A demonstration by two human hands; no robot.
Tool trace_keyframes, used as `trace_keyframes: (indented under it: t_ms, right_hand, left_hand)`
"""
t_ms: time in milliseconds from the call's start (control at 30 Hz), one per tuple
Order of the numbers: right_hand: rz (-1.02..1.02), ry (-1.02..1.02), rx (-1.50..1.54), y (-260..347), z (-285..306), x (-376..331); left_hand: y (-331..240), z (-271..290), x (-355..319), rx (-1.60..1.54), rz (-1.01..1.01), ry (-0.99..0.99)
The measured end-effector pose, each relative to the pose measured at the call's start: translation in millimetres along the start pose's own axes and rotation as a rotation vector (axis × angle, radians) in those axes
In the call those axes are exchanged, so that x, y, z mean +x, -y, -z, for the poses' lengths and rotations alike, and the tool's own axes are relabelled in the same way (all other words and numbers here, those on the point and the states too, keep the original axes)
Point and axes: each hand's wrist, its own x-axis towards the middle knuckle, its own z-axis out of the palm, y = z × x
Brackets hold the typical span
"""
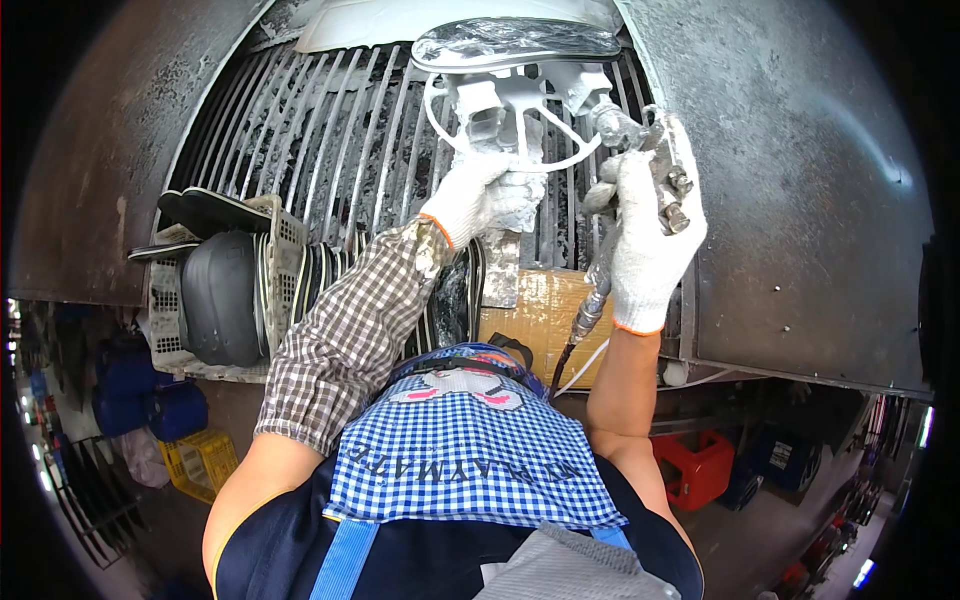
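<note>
My right hand (650,230), in a white knit glove, is wrapped round a metal spray gun (665,165) with a hose fitting below it. The gun's nozzle end is close to a white-coated wheel-shaped stand (575,155). On top of the stand lies a dark, glossy shoe sole (515,45) with a pale edge. At the stand's near rim is my left hand (470,200), also gloved, its fingers closed on the rim. Part of its grip is hidden by white crusted material around it.
Metal bars (340,140) form a residue-covered grate beneath, between dark side panels (780,200). At left, a pale plastic crate (285,270) holds several black soles (222,300). Cardboard (540,300) lies near my waist. A red stool (700,470) and a yellow crate (195,465) stand lower down.
</note>
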Motion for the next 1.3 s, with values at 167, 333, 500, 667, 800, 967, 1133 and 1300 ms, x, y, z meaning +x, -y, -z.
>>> trace_keyframes:
  t_ms: [167, 333, 500, 667, 800, 967, 1133, 1300]
  right_hand:
    - [-0.129, 0.090, 0.122, 7, -6, -6]
    - [-0.118, 0.051, 0.106, -2, 4, 5]
    - [-0.090, -0.011, 0.154, -1, 10, 13]
    - [0.046, -0.115, -0.029, -9, 21, 18]
    - [-0.063, -0.052, 0.115, 8, 14, 8]
    - [-0.073, -0.009, 0.055, -3, 16, 11]
    - [-0.052, -0.068, 0.098, -4, 22, 18]
    - [-0.002, -0.105, 0.092, -4, 31, 23]
  left_hand:
    - [3, 21, 13, 0.091, 0.033, 0.040]
    - [1, 20, 11, 0.063, 0.010, 0.107]
    - [-2, 23, 9, 0.063, 0.022, 0.094]
    - [2, 36, 21, 0.120, 0.011, 0.118]
    - [0, 36, 17, 0.180, 0.014, 0.091]
    - [-2, 31, 13, 0.132, 0.029, 0.081]
    - [-3, 25, 9, 0.121, 0.029, 0.095]
    - [-3, 34, 16, 0.073, 0.040, 0.056]
